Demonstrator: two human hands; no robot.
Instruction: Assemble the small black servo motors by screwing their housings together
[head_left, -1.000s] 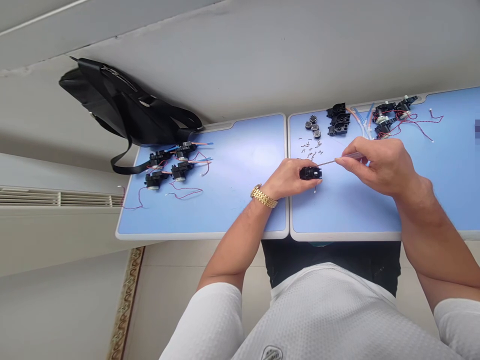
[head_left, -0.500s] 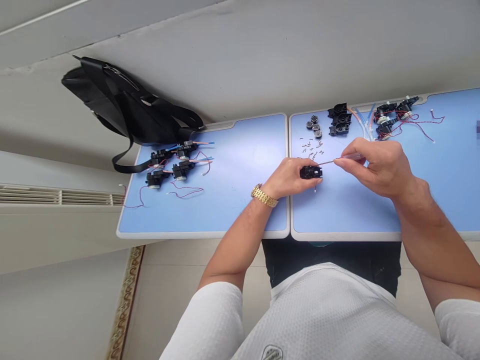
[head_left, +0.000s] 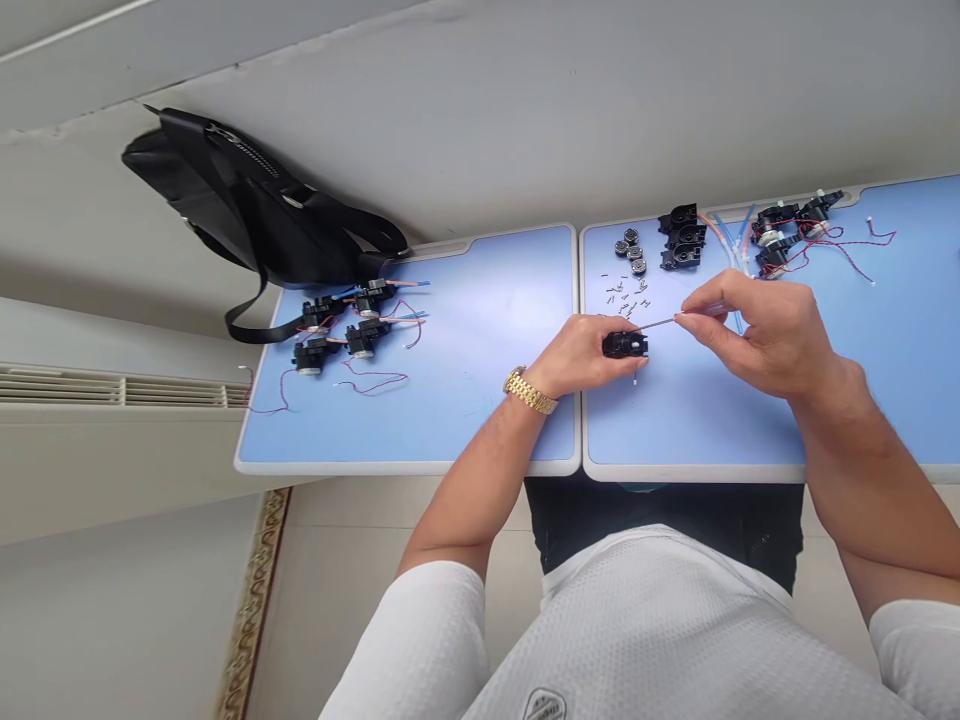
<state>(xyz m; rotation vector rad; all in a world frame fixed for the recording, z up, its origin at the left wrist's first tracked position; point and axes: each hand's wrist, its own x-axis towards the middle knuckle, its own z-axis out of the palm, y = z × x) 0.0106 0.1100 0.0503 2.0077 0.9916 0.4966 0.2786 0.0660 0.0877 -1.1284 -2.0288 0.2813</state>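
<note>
My left hand is closed round a small black plastic housing with a white bit in its middle, held just over the right-hand table. A short wire end with a white plug hangs below it. In my right hand is a screwdriver, gripped by its clear handle, mostly hidden by the fingers. Its thin shaft points left and its tip meets the upper side of the housing; the exact contact spot is too small to make out. Small screws lie scattered just beyond the housing.
Several round metal-rimmed parts and black half-shells lie farther back. Wired black assemblies sit at back right, others on the left table. A black bag leans on the wall. A seam divides the tables.
The view has shifted very slightly. Both hands keep their hold on the housing and the screwdriver, with the shaft at nearly the same angle.
</note>
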